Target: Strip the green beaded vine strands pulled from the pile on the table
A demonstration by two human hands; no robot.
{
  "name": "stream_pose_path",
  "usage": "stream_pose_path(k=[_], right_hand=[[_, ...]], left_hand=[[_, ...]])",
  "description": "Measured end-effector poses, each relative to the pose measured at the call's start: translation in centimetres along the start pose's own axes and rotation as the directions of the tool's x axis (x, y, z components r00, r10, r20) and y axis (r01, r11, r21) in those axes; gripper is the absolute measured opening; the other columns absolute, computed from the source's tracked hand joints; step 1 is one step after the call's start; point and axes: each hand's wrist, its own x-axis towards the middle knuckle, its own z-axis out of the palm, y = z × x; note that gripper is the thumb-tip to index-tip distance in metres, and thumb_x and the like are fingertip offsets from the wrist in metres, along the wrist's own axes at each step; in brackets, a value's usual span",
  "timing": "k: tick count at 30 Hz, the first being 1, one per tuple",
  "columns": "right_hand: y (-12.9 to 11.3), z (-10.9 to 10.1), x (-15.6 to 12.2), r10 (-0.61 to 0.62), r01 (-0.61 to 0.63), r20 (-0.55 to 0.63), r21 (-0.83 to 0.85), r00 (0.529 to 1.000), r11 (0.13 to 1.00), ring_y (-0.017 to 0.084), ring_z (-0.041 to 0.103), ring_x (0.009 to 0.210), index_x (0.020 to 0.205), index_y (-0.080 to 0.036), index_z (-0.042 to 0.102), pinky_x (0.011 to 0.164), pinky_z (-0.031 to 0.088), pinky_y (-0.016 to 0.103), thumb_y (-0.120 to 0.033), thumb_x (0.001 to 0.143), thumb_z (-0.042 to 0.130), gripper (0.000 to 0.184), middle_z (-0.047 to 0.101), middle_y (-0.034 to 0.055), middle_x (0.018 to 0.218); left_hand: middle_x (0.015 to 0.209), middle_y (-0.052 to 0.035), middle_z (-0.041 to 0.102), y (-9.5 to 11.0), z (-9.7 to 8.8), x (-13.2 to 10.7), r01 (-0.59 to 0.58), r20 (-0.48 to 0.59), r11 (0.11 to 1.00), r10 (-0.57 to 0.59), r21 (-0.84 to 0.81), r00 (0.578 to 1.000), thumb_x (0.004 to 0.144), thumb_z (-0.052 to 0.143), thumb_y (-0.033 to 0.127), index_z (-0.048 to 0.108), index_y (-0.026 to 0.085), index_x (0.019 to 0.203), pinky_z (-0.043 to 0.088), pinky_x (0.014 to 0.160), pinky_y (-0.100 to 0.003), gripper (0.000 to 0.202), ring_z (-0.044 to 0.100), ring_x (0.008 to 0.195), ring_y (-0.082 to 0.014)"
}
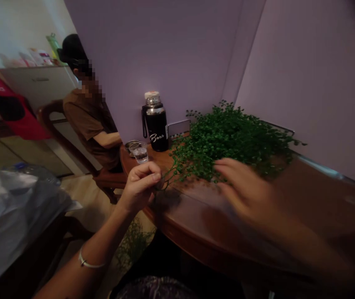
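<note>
At the near edge of the curved wooden bench (196, 216), the person's left hand (140, 187) is closed, thumb and fingers pinching a thin stem (165, 177) that runs out of a heap of small-leaved green plant (227, 141). The heap lies on the bench against the lilac wall (180, 54), toward the right of the frame. The right hand (242, 191) is a motion blur, open with its fingers loosely apart, right at the front of the heap; whether it touches the leaves, I cannot tell. A thin bangle (90, 263) circles the left wrist. Just left of the heap stands a black flask (156, 128) lettered "Boss", with a glass of water (140, 152) and a metal bowl (130, 145) near it. Upper left of the frame, a seated person (90, 120) in a brown shirt and dark cap faces away to the left side of the wall. A grey plastic bag (12, 207) fills the lower left, and a green sprig (134, 245) shows on the floor below the bench.
</note>
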Motion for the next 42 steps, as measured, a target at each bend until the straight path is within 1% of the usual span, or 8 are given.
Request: stream_pose_path(k=[4,7,15,24,30,35,39,42], right_hand=[[0.4,5.1,3.1,-0.109,0.197,0.382,-0.201,0.918,0.959,0.022,0.049,0.099,0.101,-0.017,0.057,0.079,0.038,0.035,-0.025,0.087,0.044,0.020,0.058,0.0083,0.105],[2.2,7.5,3.7,-0.051,0.206,0.466,-0.288,0.883,0.935,0.019,0.050,0.089,0.089,-0.018,0.059,0.072,0.033,0.032,-0.022,0.090,0.039,0.020,0.060,0.0060,0.095],[4.3,8.1,2.7,-0.062,0.191,0.387,-0.305,0.920,0.933,0.018,0.050,0.090,0.095,-0.018,0.059,0.071,0.030,0.030,-0.021,0.089,0.040,0.020,0.060,0.0048,0.099],[4.0,8.2,2.9,-0.211,0.307,0.272,-0.384,0.939,0.871,0.022,0.052,0.095,0.101,-0.016,0.059,0.075,0.033,0.034,-0.025,0.087,0.046,0.021,0.062,0.0064,0.103],[3.9,8.0,2.6,-0.273,0.348,0.246,-0.355,0.930,0.868,0.022,0.054,0.096,0.106,-0.013,0.056,0.075,0.037,0.033,-0.028,0.088,0.043,0.027,0.058,0.0088,0.109],[4.4,8.3,2.1,-0.274,0.355,0.260,-0.353,0.926,0.866,0.023,0.054,0.096,0.106,-0.014,0.056,0.073,0.039,0.034,-0.027,0.087,0.041,0.027,0.059,0.0094,0.108],[4.5,8.5,1.8,-0.312,0.386,0.254,-0.336,0.915,0.859,0.024,0.054,0.095,0.104,-0.013,0.058,0.075,0.040,0.036,-0.022,0.087,0.038,0.028,0.060,0.0108,0.105],[4.5,8.8,1.7,-0.309,0.373,0.226,-0.356,0.924,0.857,0.024,0.054,0.096,0.104,-0.014,0.059,0.076,0.041,0.036,-0.017,0.085,0.037,0.029,0.061,0.0106,0.105]], left_hand=[[0.048,0.0028,0.043,1.5,-0.8,-1.3,-0.016,-0.043,0.999,0.015,-0.028,0.999,0.065,0.066,0.021,0.055,0.014,0.059,0.028,0.047,-0.022,0.015,0.039,0.046,-0.0078],[0.047,0.0032,0.040,3.2,-2.7,-2.2,-0.043,-0.132,0.997,0.035,-0.062,0.991,0.066,0.064,0.021,0.054,0.014,0.060,0.028,0.046,-0.021,0.013,0.039,0.045,-0.0075],[0.040,0.0054,0.035,6.4,-7.0,-3.9,-0.125,-0.252,0.990,0.107,-0.060,0.962,0.065,0.063,0.020,0.055,0.017,0.065,0.031,0.044,-0.022,0.008,0.033,0.038,-0.0064],[0.041,0.0029,0.036,4.5,-9.1,-4.1,-0.045,-0.253,0.957,-0.029,-0.285,0.967,0.076,0.048,0.023,0.049,0.015,0.058,0.035,0.045,-0.025,0.019,0.038,0.037,-0.0091],[0.047,0.0007,0.044,3.8,-11.6,-5.5,0.011,-0.389,0.927,-0.168,-0.375,0.906,0.080,0.043,0.024,0.054,0.014,0.065,0.032,0.042,-0.023,0.021,0.041,0.039,-0.0100],[0.057,0.0026,0.048,1.6,-15.0,-7.5,0.254,-0.588,0.966,-0.228,-0.038,0.776,0.075,0.047,0.041,0.050,0.017,0.071,0.037,0.046,-0.023,0.024,0.042,0.042,-0.0077],[0.045,0.0059,0.039,-1.5,-17.3,-9.0,0.412,-0.585,0.897,-0.250,0.159,0.771,0.066,0.056,0.043,0.045,0.017,0.064,0.036,0.045,-0.023,0.028,0.039,0.039,-0.0080],[0.043,0.0042,0.041,-3.5,-18.9,-9.3,0.534,-0.558,0.766,-0.283,0.358,0.780,0.056,0.063,0.041,0.045,0.017,0.055,0.033,0.043,-0.024,0.030,0.043,0.038,-0.0117]])
